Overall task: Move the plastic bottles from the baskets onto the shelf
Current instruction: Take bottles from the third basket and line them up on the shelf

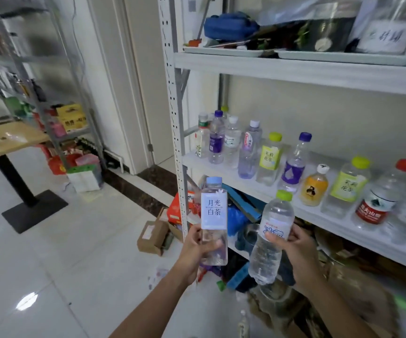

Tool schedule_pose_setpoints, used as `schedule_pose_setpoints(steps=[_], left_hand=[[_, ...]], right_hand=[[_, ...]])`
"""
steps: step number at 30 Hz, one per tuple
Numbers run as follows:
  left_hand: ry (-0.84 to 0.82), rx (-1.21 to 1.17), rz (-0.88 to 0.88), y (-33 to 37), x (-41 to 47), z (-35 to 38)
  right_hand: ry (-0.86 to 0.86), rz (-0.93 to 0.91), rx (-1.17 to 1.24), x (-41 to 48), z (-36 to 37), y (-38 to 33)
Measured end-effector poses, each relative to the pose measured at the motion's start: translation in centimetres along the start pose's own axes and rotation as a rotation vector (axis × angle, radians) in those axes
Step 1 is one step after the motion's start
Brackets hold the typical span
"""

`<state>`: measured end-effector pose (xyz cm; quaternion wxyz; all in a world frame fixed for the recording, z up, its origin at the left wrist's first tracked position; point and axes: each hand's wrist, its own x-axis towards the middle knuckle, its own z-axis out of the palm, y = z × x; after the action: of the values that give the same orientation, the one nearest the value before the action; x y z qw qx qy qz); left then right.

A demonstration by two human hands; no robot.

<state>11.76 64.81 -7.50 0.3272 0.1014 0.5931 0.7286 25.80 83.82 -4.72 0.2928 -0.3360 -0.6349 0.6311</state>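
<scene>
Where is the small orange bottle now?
In the head view, the small orange bottle stands on the middle shelf, right of centre, between a purple-label bottle and a green-cap bottle.

Far to the left of the left hand (197,248) stands a wooden table (14,142) on a black pedestal. Just left of that hand, a cardboard box (152,236) (brown, pale label) lies on the floor. High above the right hand (298,251), a blue pouch (230,26) rests.

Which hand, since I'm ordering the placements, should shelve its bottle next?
Probably the right: right hand holds its green-capped bottle tilted toward the shelf, cap by a bare front strip; left hand holds the blue-capped bottle upright near the end post.
</scene>
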Motion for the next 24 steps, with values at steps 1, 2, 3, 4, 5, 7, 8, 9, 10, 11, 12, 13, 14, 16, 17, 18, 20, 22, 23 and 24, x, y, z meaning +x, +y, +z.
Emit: schedule_pose_setpoints(steps=[1, 2, 3, 4, 5, 7, 8, 9, 10, 11, 12, 13, 14, 16, 17, 18, 20, 22, 23, 24], left_hand=[[-0.021, 0.026, 0.008, 0.6, 1.8, -0.5], [-0.039, 0.05, 0.018, 1.3, 3.4, -1.0], [-0.06, 0.067, 0.027, 2.1, 5.1, -1.4], [-0.086, 0.077, 0.039, 2.9, 6.8, -1.9], [-0.111, 0.082, 0.054, 3.7, 8.5, -2.3], [-0.153, 0.095, 0.073, 5.2, 11.5, -2.9], [-0.164, 0.108, 0.079, 5.9, 12.9, -3.2], [-0.165, 0.124, 0.086, 6.5, 14.1, -3.4], [-0.161, 0.139, 0.095, 7.0, 15.3, -3.4], [-0.156, 0.152, 0.102, 7.4, 16.4, -3.4], [-0.153, 0.164, 0.105, 7.7, 17.4, -3.3], [-0.153, 0.18, 0.108, 8.0, 18.3, -3.2], [-0.157, 0.2, 0.112, 8.3, 19.2, -3.0], [-0.17, 0.23, 0.124, 9.0, 21.2, -2.4], [-0.175, 0.235, 0.12, 9.2, 22.2, -2.0], [-0.175, 0.239, 0.11, 9.5, 23.0, -1.4], [-0.163, 0.252, 0.09, 9.7, 24.6, -0.3], [-0.171, 0.27, 0.096, 9.9, 26.5, 0.5], [-0.185, 0.296, 0.11, 10.1, 27.4, 0.9], [-0.199, 0.334, 0.126, 10.3, 28.4, 1.3]], right_hand=[[0.008, -0.024, -0.009, 1.2, 1.0, -0.1], [0.024, -0.049, -0.018, 2.5, 2.0, -0.4], [0.05, -0.073, -0.031, 3.8, 2.9, -0.7], [0.079, -0.093, -0.04, 5.2, 3.9, -0.9], [0.102, -0.112, -0.047, 6.4, 4.8, -1.2], [0.142, -0.148, -0.067, 8.5, 6.2, -1.8], [0.166, -0.162, -0.076, 9.4, 6.8, -1.9], [0.189, -0.172, -0.083, 10.2, 7.2, -2.0], [0.209, -0.178, -0.086, 10.9, 7.4, -2.0], [0.226, -0.18, -0.086, 11.5, 7.6, -2.0], [0.243, -0.181, -0.089, 12.2, 7.7, -2.0], [0.262, -0.18, -0.094, 12.8, 7.7, -2.0], [0.28, -0.18, -0.092, 13.5, 7.8, -2.0], [0.316, -0.176, -0.072, 14.6, 8.0, -2.2], [0.334, -0.171, -0.062, 15.2, 8.1, -2.2], [0.352, -0.168, -0.053, 15.9, 8.0, -2.2], [0.376, -0.164, -0.047, 17.1, 7.8, -2.1], [0.399, -0.171, -0.049, 18.3, 7.7, -2.4], [0.415, -0.181, -0.05, 18.8, 7.7, -2.8], [0.424, -0.187, -0.044, 19.4, 7.8, -3.1]])
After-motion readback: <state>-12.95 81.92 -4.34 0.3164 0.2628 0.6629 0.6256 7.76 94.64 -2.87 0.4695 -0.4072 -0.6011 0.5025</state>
